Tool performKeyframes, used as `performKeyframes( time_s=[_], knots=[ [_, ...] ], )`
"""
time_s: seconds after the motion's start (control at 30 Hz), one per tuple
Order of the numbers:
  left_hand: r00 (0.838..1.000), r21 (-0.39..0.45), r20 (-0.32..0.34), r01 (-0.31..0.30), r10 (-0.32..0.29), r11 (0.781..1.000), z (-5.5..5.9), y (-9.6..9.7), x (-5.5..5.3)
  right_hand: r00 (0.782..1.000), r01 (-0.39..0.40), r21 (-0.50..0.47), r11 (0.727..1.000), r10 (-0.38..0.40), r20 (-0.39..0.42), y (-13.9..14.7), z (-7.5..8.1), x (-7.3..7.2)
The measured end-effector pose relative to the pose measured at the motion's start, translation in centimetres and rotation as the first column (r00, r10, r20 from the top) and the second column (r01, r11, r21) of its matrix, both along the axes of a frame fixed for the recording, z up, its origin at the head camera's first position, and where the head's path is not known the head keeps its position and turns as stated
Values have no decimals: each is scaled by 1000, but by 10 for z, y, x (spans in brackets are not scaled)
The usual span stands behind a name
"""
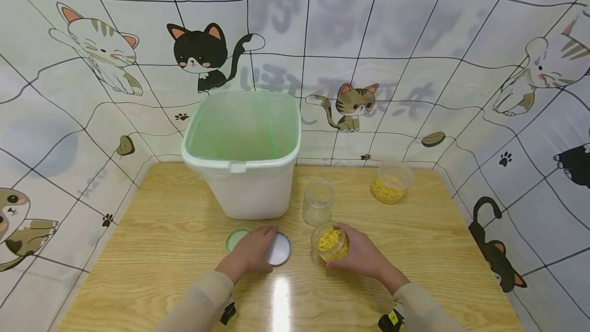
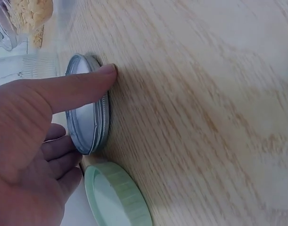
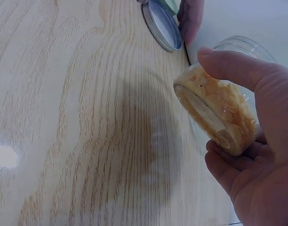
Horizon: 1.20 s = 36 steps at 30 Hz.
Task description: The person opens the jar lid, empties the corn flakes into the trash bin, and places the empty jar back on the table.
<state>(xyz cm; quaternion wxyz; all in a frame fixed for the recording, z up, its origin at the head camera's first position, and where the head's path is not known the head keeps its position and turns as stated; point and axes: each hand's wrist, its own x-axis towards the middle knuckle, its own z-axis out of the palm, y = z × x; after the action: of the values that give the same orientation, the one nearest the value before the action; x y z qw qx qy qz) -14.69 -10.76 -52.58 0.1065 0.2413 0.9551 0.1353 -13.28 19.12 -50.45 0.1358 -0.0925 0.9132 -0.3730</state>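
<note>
1. Gripping the tilted jar [image 1: 330, 243], the right hand [image 1: 358, 255] held it over the table [image 1: 359, 304] – thumb and curled fingers clamped on opposite sides. Yellow pieces [image 3: 233, 103] lay inside.
2. The left hand [image 1: 251, 251] spanned the silver-rimmed lid [image 1: 280, 250], thumb straight and apart from the fingers; contact with the rim could not be told.
3. The silver-rimmed lid lay on the table, white face up, left of the tilted jar.
4. A green lid [image 1: 235, 238] lay just beside it, further left – partly hidden by the hand.
5. A clear jar [image 1: 318, 205] stood just behind the tilted jar.
6. A white bin [image 1: 253, 191] stood behind both lids.
7. A clear tub [image 1: 388, 188], partly filled with yellow bits, stood near the far right corner.
</note>
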Motion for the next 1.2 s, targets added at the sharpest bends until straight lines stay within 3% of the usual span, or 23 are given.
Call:
performKeyframes(
  time_s=[0.2,0.47,0.6,0.77,0.9,1.07,1.2],
  knots=[
    [1000,78,27,14,-16,997,7,-6,1,1000,7,5,1000,-7,16,2,2,0],
    [993,263,111,-62,34,963,28,-25,1,999,19,30,999,-19,28,11,8,-1],
    [985,289,160,-105,61,951,42,-37,2,999,28,30,999,-29,30,17,11,-2],
    [979,263,167,-159,118,951,59,-63,3,1000,29,53,998,-29,-1,27,17,-5],
    [980,293,149,-173,134,940,69,-88,2,999,20,71,997,-18,-32,38,22,-8],
    [978,351,140,-194,154,916,83,-117,-5,997,19,100,995,-12,-78,53,30,-16],
    [971,380,122,-238,207,894,96,-134,-11,994,19,115,993,-6,-107,64,38,-26]
  ],
)
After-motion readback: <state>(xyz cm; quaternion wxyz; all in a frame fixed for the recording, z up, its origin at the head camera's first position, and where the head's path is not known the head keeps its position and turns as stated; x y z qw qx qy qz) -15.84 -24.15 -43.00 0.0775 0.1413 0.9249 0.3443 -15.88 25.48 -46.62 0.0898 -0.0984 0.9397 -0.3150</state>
